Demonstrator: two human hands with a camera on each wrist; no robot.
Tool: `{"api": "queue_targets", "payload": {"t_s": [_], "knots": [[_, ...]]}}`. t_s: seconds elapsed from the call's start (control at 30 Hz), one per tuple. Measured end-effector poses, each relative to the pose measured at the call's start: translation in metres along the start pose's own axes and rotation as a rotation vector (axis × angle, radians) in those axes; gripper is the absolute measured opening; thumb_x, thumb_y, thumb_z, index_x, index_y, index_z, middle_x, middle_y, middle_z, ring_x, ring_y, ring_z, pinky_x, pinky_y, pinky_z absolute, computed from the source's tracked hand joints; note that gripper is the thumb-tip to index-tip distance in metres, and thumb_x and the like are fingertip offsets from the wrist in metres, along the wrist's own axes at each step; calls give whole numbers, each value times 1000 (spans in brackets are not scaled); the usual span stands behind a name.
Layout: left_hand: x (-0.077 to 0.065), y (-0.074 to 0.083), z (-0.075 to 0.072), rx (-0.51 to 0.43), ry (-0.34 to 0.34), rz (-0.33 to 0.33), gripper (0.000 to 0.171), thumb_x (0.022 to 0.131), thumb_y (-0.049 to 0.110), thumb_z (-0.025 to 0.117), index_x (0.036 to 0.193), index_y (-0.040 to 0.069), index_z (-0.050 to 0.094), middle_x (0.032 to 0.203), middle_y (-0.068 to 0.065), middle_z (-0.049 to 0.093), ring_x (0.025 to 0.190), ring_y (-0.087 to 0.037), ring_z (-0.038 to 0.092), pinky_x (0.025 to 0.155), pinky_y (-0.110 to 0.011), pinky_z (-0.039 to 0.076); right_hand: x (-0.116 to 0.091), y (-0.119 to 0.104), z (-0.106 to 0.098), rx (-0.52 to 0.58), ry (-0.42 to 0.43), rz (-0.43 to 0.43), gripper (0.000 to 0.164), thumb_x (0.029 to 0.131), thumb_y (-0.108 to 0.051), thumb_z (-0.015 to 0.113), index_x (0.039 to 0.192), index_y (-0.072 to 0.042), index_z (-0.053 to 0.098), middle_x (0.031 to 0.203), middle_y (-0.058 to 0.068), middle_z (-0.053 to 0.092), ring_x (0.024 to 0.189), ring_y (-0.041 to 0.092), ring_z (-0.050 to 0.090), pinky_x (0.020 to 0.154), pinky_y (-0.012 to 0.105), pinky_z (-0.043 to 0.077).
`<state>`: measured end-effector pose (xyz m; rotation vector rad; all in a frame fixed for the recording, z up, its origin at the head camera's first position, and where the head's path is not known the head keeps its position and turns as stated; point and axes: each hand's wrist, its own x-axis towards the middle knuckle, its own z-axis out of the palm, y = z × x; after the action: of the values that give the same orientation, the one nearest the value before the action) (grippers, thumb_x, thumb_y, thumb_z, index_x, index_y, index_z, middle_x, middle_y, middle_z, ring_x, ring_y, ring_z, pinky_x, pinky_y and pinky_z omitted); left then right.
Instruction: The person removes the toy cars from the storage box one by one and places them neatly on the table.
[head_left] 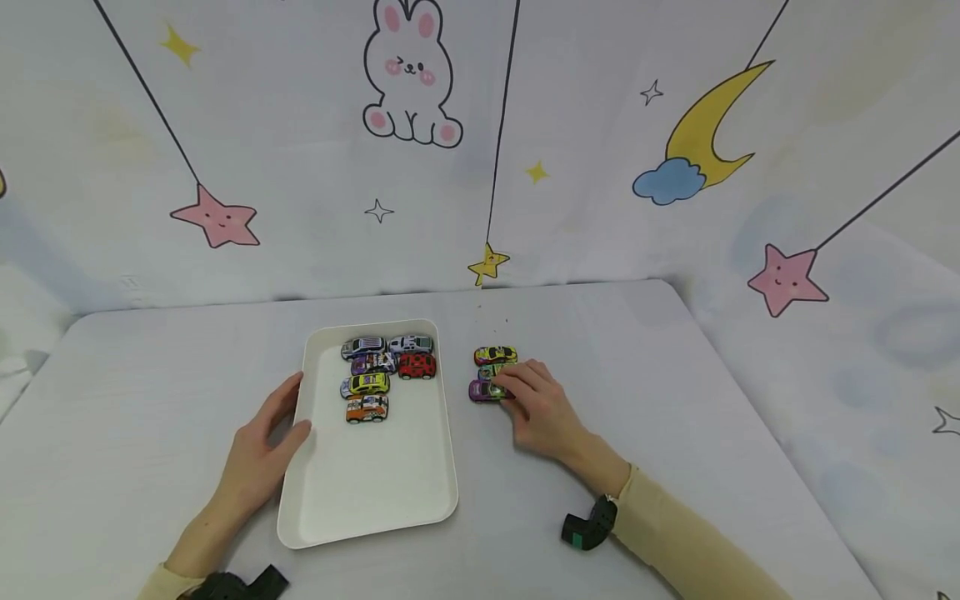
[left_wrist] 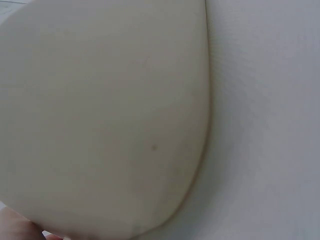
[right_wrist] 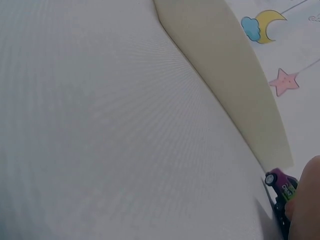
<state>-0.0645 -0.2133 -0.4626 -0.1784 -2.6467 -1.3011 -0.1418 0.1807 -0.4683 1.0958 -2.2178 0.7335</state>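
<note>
My right hand (head_left: 546, 417) pinches a purple toy car (head_left: 483, 391) at its right end with thumb and fingertips. In the right wrist view that purple car (right_wrist: 283, 182) shows beside a finger. A green toy car (head_left: 487, 372), partly covered by the fingers, and a yellow toy car (head_left: 495, 356) stand just behind it. My left hand (head_left: 255, 458) rests against the left side of a white tray (head_left: 375, 487), its thumb over the rim and its fingers loosely bent. In the left wrist view the tray's outer wall (left_wrist: 110, 100) fills much of the picture.
Inside the tray's far half stand a silver car (head_left: 363, 347), a white car (head_left: 411, 344), a purple-and-white car (head_left: 373, 363), a red car (head_left: 417, 366), a yellow car (head_left: 365, 384) and an orange car (head_left: 367, 408). A patterned cloth (head_left: 585, 225) hangs behind the white table (head_left: 645, 358).
</note>
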Motion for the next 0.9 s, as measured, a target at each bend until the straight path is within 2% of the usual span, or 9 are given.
{"api": "queue_targets", "payload": {"t_s": [0.37,0.63,0.9], "knots": [[0,1,0,-6,-3,-2,64,99,15,59,157,25,34,150,-17,49,135,-17,49,92,0,28,1,0,-2,39,27,32,30,70,7,65,98,-1,70,99,9,68,91,26,59,85,43,48],[0,1,-1,-13,2,0,64,99,16,60,156,26,34,150,-17,49,134,-5,47,93,0,28,1,1,-2,54,12,71,31,69,7,63,98,-2,70,100,9,67,93,26,58,86,42,48],[0,2,-1,-8,-4,-7,63,100,16,59,157,26,34,151,-18,48,136,-21,48,93,1,27,1,3,-1,68,38,94,35,66,9,56,96,-3,70,99,8,64,95,24,58,83,39,49]]}}
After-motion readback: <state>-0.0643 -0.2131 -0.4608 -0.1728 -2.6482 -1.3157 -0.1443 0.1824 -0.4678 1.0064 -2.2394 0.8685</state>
